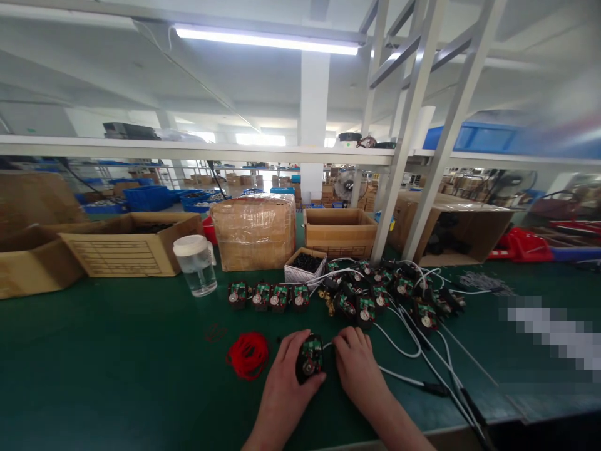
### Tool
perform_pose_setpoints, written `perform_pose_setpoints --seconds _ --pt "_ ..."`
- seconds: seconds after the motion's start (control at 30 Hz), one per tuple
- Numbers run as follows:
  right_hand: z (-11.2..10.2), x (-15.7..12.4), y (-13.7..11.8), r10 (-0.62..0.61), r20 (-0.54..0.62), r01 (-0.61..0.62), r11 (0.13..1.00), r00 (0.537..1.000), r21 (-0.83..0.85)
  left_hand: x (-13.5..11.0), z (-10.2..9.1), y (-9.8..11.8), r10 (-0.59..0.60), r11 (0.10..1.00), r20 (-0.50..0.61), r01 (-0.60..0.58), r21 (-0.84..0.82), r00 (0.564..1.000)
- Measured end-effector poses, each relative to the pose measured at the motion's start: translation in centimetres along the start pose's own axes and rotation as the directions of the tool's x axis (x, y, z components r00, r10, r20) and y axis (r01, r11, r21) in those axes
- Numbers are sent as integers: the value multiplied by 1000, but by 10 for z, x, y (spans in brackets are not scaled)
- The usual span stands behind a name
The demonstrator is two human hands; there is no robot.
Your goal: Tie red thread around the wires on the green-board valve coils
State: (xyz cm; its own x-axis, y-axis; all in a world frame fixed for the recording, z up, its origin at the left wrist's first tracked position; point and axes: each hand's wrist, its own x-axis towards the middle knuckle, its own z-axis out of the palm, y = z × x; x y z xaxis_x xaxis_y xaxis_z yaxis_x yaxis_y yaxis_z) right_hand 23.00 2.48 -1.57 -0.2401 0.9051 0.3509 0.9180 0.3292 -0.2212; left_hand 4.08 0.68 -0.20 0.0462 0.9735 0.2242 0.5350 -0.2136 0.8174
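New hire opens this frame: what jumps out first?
Both hands sit at bottom centre. The left hand cups a small black module with a green board, and the right hand is close beside it. Just to the left, a bright red wire coil lies on the green bench. Behind stands a row of four modules, with a tangled heap of modules to its right.
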Motion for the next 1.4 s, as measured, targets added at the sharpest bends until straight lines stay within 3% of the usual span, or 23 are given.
perform_pose_setpoints --seconds 0.3,0.4,0.47,0.53,0.6,0.7,0.8,1.17,1.4 --pt "6 -1 7 -44 -30 45 999 999 24 -11 0 7 4 1000 -41 -3 30 999" --pt "7 -2 11 -51 -57 53 998 997 43 -24 -14 -4 -15 995 -150 29 95 989" --pt "7 -2 13 -44 -76 48 997 996 58 -33 -33 -18 -78 987 -302 116 111 950" --pt "7 -1 14 -42 -90 49 996 995 75 -38 -58 -32 -186 957 -455 265 115 871" --pt "7 -1 14 -45 -102 53 995 994 85 -36 -83 -43 -257 906 -497 385 174 829" --pt "9 0 12 -52 -110 62 994 993 95 -21 -108 -47 -246 862 -397 387 327 884" --pt "10 0 11 -49 -112 62 991 992 115 -3 -113 -41 -205 860 -305 319 398 930" --pt "13 0 14 -24 -67 36 983 997 182 25 -98 -25 -171 763 -164 236 602 972" --pt "16 0 15 -31 -104 50 982 994 181 50 -77 -24 -203 715 -19 161 680 979"
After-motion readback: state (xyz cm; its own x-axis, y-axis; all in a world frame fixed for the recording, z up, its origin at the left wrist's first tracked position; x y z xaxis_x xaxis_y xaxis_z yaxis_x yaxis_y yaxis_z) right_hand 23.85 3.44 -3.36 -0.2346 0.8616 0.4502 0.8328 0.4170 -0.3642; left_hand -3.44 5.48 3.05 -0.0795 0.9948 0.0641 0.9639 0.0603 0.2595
